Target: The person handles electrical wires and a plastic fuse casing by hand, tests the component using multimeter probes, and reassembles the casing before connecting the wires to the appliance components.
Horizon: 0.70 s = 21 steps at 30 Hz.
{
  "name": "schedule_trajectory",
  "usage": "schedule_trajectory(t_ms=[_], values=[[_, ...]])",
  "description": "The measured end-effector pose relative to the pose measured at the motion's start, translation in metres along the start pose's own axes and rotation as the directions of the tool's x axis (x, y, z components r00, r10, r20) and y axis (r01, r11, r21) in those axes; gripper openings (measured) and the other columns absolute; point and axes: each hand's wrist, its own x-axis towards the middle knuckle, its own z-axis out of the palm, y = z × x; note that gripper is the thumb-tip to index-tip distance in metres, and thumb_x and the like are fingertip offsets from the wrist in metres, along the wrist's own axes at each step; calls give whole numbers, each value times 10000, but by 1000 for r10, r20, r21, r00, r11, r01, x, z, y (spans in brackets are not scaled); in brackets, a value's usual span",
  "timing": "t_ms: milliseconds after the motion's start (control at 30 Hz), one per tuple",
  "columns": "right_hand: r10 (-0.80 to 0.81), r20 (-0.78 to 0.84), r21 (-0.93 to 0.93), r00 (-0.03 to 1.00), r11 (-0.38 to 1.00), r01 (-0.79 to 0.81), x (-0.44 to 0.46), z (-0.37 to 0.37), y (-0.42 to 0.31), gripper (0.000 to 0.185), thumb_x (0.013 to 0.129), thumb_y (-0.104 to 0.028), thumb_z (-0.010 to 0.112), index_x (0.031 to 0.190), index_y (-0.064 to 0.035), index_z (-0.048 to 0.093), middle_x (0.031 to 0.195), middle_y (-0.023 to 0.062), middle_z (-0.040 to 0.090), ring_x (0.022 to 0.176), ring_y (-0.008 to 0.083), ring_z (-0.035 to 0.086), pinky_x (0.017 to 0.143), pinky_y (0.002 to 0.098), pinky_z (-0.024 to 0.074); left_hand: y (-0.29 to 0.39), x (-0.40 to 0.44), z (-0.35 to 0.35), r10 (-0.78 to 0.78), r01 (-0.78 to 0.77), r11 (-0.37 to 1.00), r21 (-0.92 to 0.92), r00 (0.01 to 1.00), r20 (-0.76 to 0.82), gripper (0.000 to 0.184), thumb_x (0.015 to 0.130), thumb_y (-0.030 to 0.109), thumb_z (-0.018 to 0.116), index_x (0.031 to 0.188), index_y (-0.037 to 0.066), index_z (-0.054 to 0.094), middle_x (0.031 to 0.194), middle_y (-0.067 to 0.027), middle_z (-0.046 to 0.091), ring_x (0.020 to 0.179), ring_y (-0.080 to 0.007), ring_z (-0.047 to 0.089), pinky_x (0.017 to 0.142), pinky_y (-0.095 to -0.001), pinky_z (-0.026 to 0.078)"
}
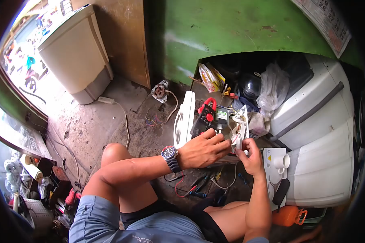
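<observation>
My left hand (202, 150), with a watch (170, 154) on its wrist, reaches over the front of an opened white appliance (239, 121). Its fingers are bent and bunched at the wiring; what they hold, if anything, is hidden. On the right, my right hand (251, 156) pinches a small whitish part (239, 141) at the appliance's near edge. A red and black clamp meter (209, 113) lies against the appliance, beside a grey box with a green label (222, 116). A white panel (184, 119) stands at the left of these.
A motor part (160, 92) with a cord lies on the floor. Tools and test leads (196, 190) are in front of my legs. A white mug (281, 162) and an orange canister (288, 216) are at the right. White appliance bodies (320, 162) stand beyond.
</observation>
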Motion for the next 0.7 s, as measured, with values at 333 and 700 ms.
schedule_trajectory(t_ms=[333, 700], values=[[-6, 155, 86, 988, 996, -7, 0, -12, -7, 323, 1042, -80, 761, 1337, -12, 651, 1073, -3, 676, 981, 84, 608, 896, 284, 514, -36, 6, -5, -515, 351, 316, -881, 844, 152, 173, 1138, 121, 610, 1281, 26, 622, 1045, -159, 750, 948, -337, 768, 835, -441, 603], [29, 157, 178, 987, 982, -57, 8, -15, -6, 282, 1032, -79, 758, 1285, -16, 652, 1001, -16, 675, 876, 70, 608, 804, 282, 533, -59, 31, -35, -488, 438, 404, -803, 846, 216, 504, 1065, 1, 678, 1547, 20, 529, 1230, -106, 736, 1059, -169, 734, 922, -349, 606]])
